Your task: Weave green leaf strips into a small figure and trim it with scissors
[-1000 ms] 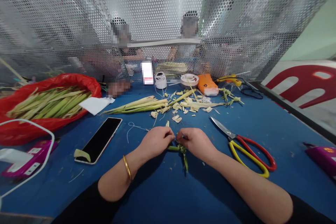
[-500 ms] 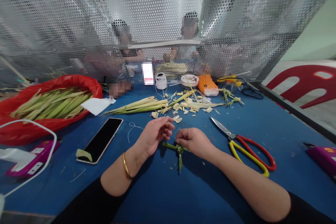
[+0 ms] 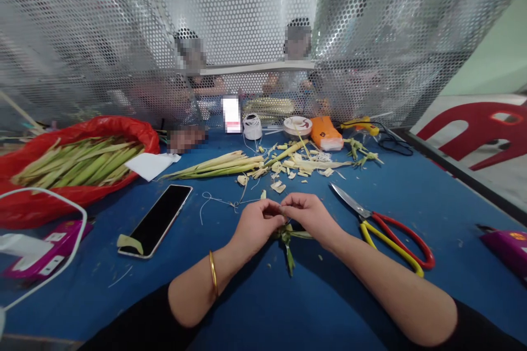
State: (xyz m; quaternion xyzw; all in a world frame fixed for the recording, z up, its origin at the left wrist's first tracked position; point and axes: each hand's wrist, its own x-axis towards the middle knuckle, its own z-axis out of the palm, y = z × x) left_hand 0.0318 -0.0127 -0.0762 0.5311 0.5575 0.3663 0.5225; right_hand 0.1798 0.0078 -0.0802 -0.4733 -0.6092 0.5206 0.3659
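My left hand (image 3: 257,227), with a gold bangle on its wrist, is closed, its thumb and fingertips meeting those of my right hand (image 3: 310,219). Both pinch at the upper end of a small tied figure of green husk leaves (image 3: 286,235). Its leafy ends stick out below and beside my fingers; the exact grip is hidden between the fingertips. Thin white thread (image 3: 212,197) lies on the table left of my hands. Red-and-yellow-handled scissors (image 3: 366,214) rest partly open to the right.
A red bag (image 3: 82,120) of green husks stands at the left, behind a phone (image 3: 162,219). Husk strips (image 3: 218,165), scraps, a thread spool (image 3: 252,127), a tape roll (image 3: 297,125) and an orange packet (image 3: 325,132) lie at the back. People sit behind the perforated screen (image 3: 247,16).
My left hand has moved right and down from beside the figure, and its fingers have closed against my right fingertips. The right hand has shifted slightly right and up. The figure has moved slightly right.
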